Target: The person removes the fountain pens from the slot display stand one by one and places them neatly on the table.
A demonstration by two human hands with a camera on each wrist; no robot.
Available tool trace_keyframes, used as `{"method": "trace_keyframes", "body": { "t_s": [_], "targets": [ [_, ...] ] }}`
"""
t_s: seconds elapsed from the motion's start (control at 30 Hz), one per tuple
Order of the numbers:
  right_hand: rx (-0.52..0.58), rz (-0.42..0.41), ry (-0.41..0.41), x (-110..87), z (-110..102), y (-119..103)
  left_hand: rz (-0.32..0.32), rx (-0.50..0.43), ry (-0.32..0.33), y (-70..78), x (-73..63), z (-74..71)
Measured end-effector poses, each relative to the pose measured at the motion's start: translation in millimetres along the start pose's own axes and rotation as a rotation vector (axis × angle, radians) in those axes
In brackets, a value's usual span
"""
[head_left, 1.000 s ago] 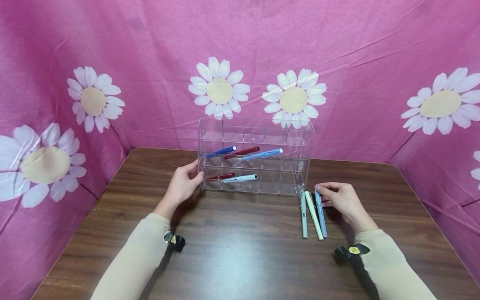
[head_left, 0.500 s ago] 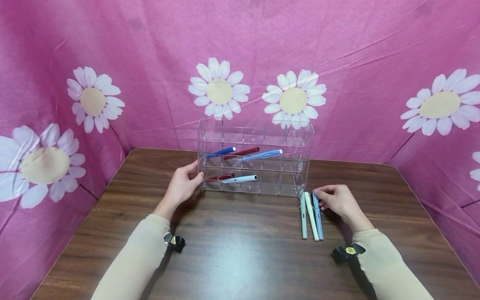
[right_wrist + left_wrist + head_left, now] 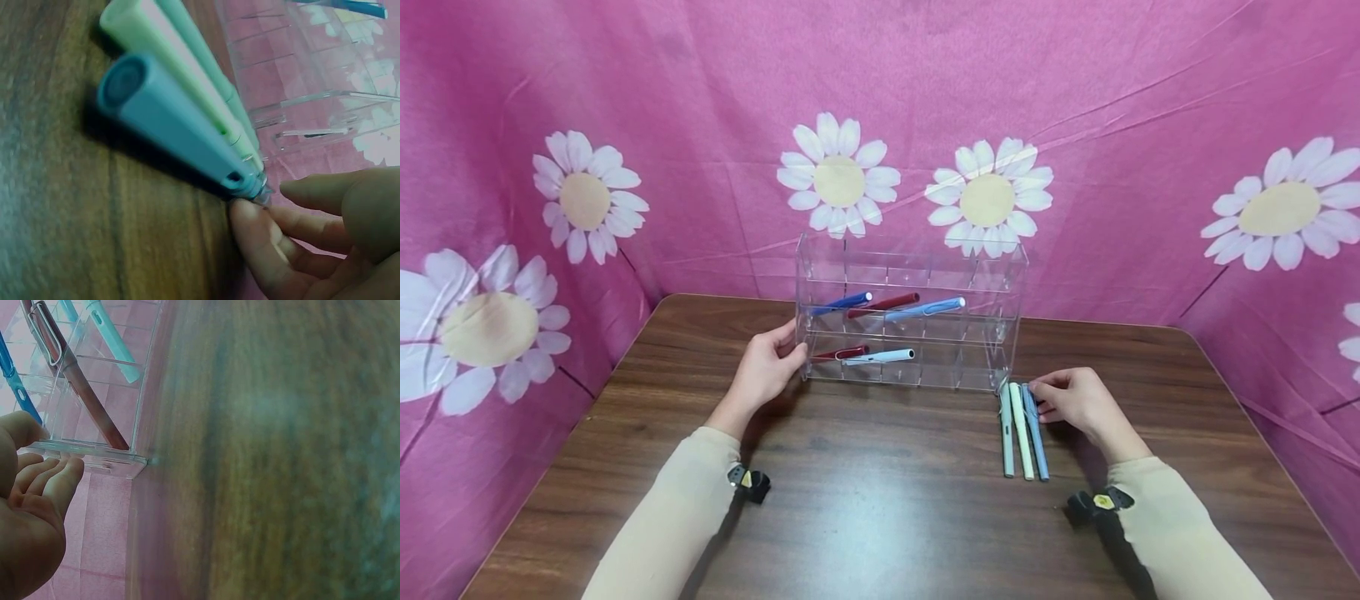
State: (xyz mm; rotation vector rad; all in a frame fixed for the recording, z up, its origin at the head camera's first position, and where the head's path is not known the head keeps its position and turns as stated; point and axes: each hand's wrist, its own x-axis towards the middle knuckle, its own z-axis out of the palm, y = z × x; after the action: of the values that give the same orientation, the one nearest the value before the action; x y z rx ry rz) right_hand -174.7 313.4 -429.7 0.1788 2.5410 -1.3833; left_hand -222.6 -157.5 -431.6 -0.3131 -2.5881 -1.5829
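My left hand (image 3: 763, 365) grips the left side panel of a clear acrylic pen rack (image 3: 917, 338), thumb and fingers on either side of it. In the rack's tiers lie a dark red pen (image 3: 94, 406), a pale blue pen (image 3: 115, 347) and several others. My right hand (image 3: 1078, 404) pinches the far end of a blue fountain pen (image 3: 175, 131) on the table. Left of that pen lie a pale yellow-green pen (image 3: 1021, 433) and a grey-green pen (image 3: 1007, 433), side by side, their far ends at the rack's right front corner.
The brown wooden table (image 3: 850, 517) carries everything. Behind and on both sides hangs a pink cloth (image 3: 715, 100) with large daisies, close at the rack's back. A black wrist camera (image 3: 751, 483) sits on each sleeve.
The right hand and the blue pen have shifted slightly left, and the yellow-green pen has moved against the grey-green one. The left hand and the rack have stayed put.
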Motion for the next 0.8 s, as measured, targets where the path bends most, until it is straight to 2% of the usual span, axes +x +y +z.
{"method": "trace_keyframes", "body": {
  "t_s": [0.1,0.47,0.8],
  "targets": [
    [0.011,0.019,-0.011,-2.3,-0.5,-0.4,-0.005,0.000,-0.002,-0.2,0.0,0.0],
    [0.127,0.001,-0.035,-7.2,2.4,1.9,0.001,-0.010,-0.008,-0.9,0.2,0.7],
    [0.083,-0.056,-0.012,-8.3,5.0,2.9,0.004,-0.014,-0.005,-1.2,0.2,1.1]
  ]
}}
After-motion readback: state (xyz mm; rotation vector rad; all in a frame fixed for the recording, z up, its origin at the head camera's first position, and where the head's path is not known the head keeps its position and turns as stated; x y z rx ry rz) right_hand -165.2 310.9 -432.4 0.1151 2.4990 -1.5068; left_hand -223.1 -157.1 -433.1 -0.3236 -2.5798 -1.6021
